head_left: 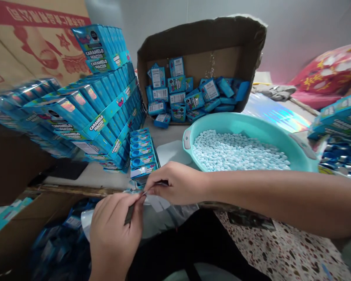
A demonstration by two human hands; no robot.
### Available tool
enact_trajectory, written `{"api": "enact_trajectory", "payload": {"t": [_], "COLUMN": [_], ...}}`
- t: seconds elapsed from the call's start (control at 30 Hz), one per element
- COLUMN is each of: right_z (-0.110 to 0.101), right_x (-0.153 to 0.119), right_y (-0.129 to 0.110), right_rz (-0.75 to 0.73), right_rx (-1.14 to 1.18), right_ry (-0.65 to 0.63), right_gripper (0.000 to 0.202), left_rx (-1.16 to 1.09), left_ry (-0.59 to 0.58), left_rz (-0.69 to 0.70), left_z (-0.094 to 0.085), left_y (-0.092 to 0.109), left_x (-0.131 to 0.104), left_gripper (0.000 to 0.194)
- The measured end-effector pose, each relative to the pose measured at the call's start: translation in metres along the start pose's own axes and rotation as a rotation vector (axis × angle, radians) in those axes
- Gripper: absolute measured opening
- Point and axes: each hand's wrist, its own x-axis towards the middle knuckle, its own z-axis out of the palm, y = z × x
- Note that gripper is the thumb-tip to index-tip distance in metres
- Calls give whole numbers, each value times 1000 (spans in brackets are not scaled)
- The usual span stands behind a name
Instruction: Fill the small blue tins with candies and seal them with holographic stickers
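Observation:
My left hand (115, 228) and my right hand (175, 183) meet in front of my lap, fingertips pinched together. A pale slip (158, 203) hangs below my right fingers, which pinch its upper edge. Beyond my left hand's outer side, a whitish sheet edge (87, 222) sticks out; whether it belongs to the same piece I cannot tell. What lies between my left finger and thumb is mostly hidden. Just past the fingertips stands a row of small blue candy boxes (142, 150). A translucent plastic bag (155, 222) lies under the hands.
A turquoise tub (236, 119) of pale blue candies (236, 152) stands to the right. Behind it, a tipped carton (199, 35) holds loose blue boxes (178, 86). Stacked candy displays (102, 105) rise at left, above a lower carton (43, 218). More blue packs (339, 117) sit far right.

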Motion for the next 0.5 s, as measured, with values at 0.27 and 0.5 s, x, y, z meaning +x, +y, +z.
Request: {"api": "enact_trajectory", "payload": {"t": [0.27, 0.5], "right_z": [1, 1], "right_x": [1, 0], "right_y": [6, 3], "right_rz": [4, 37], "right_rx": [-39, -72], "right_ry": [4, -11], "right_gripper": [14, 17], "left_rx": [102, 56], "left_ry": [61, 33], "left_rz": [22, 54], "left_z": [3, 4], "left_y": [-1, -3], "left_x": [-3, -5], "left_gripper": [42, 40]}}
